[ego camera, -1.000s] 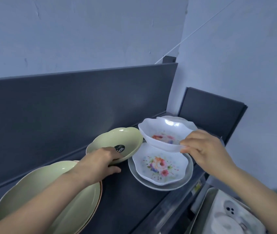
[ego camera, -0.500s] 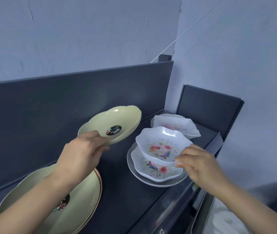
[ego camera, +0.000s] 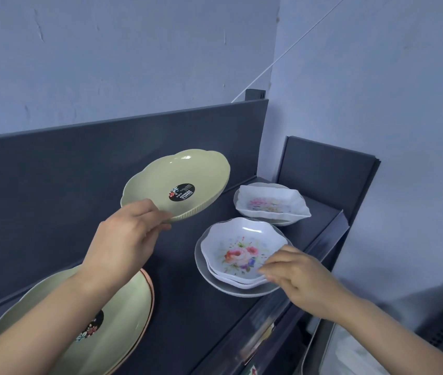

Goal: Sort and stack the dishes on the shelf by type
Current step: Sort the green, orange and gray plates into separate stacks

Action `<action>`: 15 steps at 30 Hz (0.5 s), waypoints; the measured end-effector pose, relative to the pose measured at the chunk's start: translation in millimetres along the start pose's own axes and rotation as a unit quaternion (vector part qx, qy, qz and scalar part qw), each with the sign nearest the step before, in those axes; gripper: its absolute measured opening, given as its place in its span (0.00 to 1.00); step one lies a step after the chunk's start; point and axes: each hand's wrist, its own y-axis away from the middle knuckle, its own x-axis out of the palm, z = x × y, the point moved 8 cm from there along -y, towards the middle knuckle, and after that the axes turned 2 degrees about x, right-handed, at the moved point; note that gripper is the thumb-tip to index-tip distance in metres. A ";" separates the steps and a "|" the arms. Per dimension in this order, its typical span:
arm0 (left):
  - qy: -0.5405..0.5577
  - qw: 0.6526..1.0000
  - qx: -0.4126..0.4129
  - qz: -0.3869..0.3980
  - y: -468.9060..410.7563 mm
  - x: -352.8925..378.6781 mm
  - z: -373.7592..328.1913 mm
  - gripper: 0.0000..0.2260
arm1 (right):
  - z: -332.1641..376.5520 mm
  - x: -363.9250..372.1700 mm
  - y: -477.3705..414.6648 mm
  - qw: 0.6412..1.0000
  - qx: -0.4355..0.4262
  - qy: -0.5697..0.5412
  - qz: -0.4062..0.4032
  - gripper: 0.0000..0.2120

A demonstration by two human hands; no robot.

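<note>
My left hand [ego camera: 125,239] grips a small pale green scalloped dish [ego camera: 185,174] by its near rim and holds it tilted in the air above the dark shelf [ego camera: 182,320]. My right hand [ego camera: 301,282] pinches the near rim of a white floral bowl [ego camera: 239,244]. The bowl rests nested in a like floral dish [ego camera: 231,281] on a grey plate [ego camera: 201,266]. A large green plate [ego camera: 123,307] lies at the left on a pink-rimmed plate [ego camera: 151,296], partly hidden by my left arm.
At the back right a squarish white floral dish [ego camera: 271,204] sits on another grey plate [ego camera: 258,184]. The shelf's back panel [ego camera: 79,171] and side panel [ego camera: 323,171] close it in. Its front edge [ego camera: 269,320] runs diagonally; blurred items lie below [ego camera: 350,353].
My left hand has raised the small green dish off the shelf and up. My right hand has lowered the floral bowl onto the floral dish and grey plate.
</note>
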 end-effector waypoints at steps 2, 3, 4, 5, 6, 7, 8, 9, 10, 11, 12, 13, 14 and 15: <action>-0.001 1.000 0.006 0.005 -2.3 2.2 -2.7 0.06 | -9.1 -10.8 -1.6 0.997 0.059 -0.044 -0.007 0.27; -0.003 1.000 0.008 0.008 -3.9 3.1 -4.0 0.06 | -16.1 -19.1 -2.8 0.994 0.087 -0.054 -0.029 0.24; -0.005 1.000 0.010 0.012 -5.0 4.4 -5.2 0.05 | -24.5 -28.8 -4.3 0.990 0.115 -0.055 -0.057 0.20; -0.008 1.000 0.007 0.017 -6.1 5.8 -5.9 0.05 | -33.4 -38.9 -6.1 0.985 0.136 -0.048 -0.090 0.18; -0.010 1.000 0.004 0.021 -7.3 6.8 -6.8 0.07 | -42.7 -47.2 -8.4 0.981 0.155 -0.036 -0.113 0.17; -0.013 1.000 0.002 0.022 -8.2 7.3 -7.4 0.08 | -53.2 -52.7 -11.7 0.977 0.174 -0.026 -0.120 0.17; -0.018 1.000 0.002 0.022 -9.5 7.7 -7.8 0.08 | -63.5 -55.8 -16.3 0.974 0.194 -0.015 -0.116 0.17; -0.023 0.999 0.002 0.023 -9.9 8.2 -7.9 0.08 | -73.0 -56.4 -21.3 0.972 0.211 -0.002 -0.105 0.17; -0.026 0.999 0.004 0.023 -9.9 9.0 -8.1 0.08 | -82.0 -55.2 -26.3 0.970 0.225 0.014 -0.088 0.18; -0.028 0.999 0.008 0.021 -9.4 9.1 -8.1 0.07 | -89.8 -53.4 -31.5 0.969 0.236 0.031 -0.071 0.19; -0.028 0.999 0.013 0.019 -8.2 9.2 -7.6 0.07 | -96.2 -51.1 -36.5 0.967 0.244 0.045 -0.056 0.19; -0.028 0.999 0.018 0.017 -6.2 9.1 -6.7 0.05 | -101.2 -48.9 -40.8 0.965 0.253 0.052 -0.044 0.20; -0.028 0.999 0.021 0.017 -4.0 9.2 -5.4 0.05 | -106.2 -45.9 -44.6 0.963 0.263 0.053 -0.034 0.20; -0.028 0.999 0.021 0.019 -1.4 9.7 -3.4 0.06 | -111.1 -42.2 -47.5 0.961 0.271 0.050 -0.026 0.20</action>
